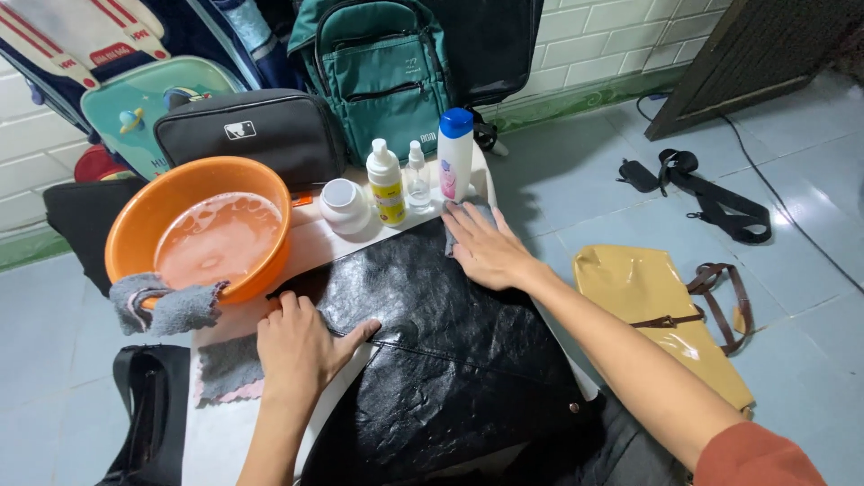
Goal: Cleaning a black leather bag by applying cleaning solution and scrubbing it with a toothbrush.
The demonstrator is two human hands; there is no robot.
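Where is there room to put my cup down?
A bare white strip of table lies between the orange plastic basin and the shiny black leather bag. The far edge is crowded with a white jar and bottles. Grey floor tiles are free.

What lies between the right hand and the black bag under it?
A small grey cloth lies under the fingers of the right hand, between them and the black bag. The heel of that hand seems to rest on the bag itself. The left hand presses directly on the bag, with nothing between.
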